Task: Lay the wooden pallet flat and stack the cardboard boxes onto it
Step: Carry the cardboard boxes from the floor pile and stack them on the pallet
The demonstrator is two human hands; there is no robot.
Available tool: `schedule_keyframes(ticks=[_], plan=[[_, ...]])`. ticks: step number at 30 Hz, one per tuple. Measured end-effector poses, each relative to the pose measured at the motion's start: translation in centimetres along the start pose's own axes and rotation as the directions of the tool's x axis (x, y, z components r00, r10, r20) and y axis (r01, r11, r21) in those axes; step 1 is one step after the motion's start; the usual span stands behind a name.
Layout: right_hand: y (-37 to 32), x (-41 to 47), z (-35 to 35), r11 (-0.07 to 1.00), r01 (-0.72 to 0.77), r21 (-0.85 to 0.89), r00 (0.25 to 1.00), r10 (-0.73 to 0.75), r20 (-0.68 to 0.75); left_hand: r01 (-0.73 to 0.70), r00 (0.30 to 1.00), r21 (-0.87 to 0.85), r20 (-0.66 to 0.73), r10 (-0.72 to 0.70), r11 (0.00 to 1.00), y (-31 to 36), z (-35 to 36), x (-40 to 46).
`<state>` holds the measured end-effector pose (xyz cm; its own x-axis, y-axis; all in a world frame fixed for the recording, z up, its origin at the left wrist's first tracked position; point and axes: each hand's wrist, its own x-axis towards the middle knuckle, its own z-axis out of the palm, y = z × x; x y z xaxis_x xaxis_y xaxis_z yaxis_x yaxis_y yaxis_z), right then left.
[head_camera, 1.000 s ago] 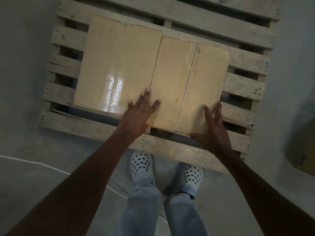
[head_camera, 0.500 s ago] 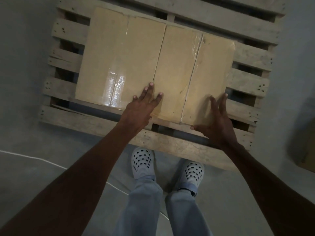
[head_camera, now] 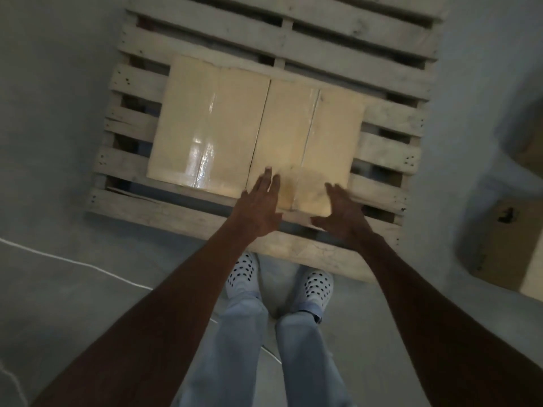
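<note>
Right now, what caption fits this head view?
Open left hand and right hand at the right box, beside the left box on the pallet.

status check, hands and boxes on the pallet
Left hand and right hand open at right tan cardboard box. Both boxes flat on grey wooden pallet. Nothing in the way.

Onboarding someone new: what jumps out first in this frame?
Two tan, tape-sealed cardboard boxes lying side by side on a flat, weathered wooden slat pallet at centre frame. Below them, the left hand and right hand, fingers straight, reach over the right box's near edge. Another brown cardboard box sits on the floor at far right.
</note>
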<state>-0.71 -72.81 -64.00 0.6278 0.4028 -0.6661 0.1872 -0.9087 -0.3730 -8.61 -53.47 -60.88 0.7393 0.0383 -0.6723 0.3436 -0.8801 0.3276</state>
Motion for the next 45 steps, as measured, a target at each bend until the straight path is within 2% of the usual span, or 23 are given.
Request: schedule_keyframes(ticks=[2,5,13,17,23,33,38,45], plan=[[-2.2,-3.0,-2.6,1.0,0.025,0.015,0.999,-0.025,0.044,-0.02,1.0,-0.029,-0.013,0.019,0.999,2.4,-1.9,-2.7],[-5.6,-9.0,-6.6,0.998,0.051,0.022,0.998,-0.052,0.035,-0.04,0.999,-0.049,-0.024,0.039,0.998,5.9,-5.5,-8.3],[-11.8,-27.1,-15.4,0.999,-0.015,0.04,0.982,0.022,-0.185,-0.128,0.983,-0.013,-0.136,0.125,0.992,13.9,-13.1,-23.0],[-10.7,-35.3,-17.0,0.987,-0.07,0.142,0.952,0.108,-0.286,-0.195,0.977,-0.015,-0.096,0.193,0.981,17.4,-14.1,-28.1],[-3.8,-45.6,-17.8,0.966,-0.183,0.185,0.906,0.239,-0.349,-0.312,0.949,0.03,-0.042,0.313,0.95,23.7,-13.3,-32.2],[12.4,-57.4,-19.7,0.913,-0.253,0.32,0.818,0.379,-0.432,-0.503,0.855,0.157,-0.052,0.516,0.85,44.0,-6.8,-35.1],[21.1,-63.3,-21.1,0.858,-0.32,0.401,0.737,0.492,-0.463,-0.599,0.791,0.209,0.001,0.612,0.773,54.6,-3.2,-35.8],[30.2,-67.5,-24.3,0.776,-0.337,0.532,0.602,0.613,-0.512,-0.72,0.683,0.239,0.076,0.726,0.652,66.9,-1.2,-34.8]])
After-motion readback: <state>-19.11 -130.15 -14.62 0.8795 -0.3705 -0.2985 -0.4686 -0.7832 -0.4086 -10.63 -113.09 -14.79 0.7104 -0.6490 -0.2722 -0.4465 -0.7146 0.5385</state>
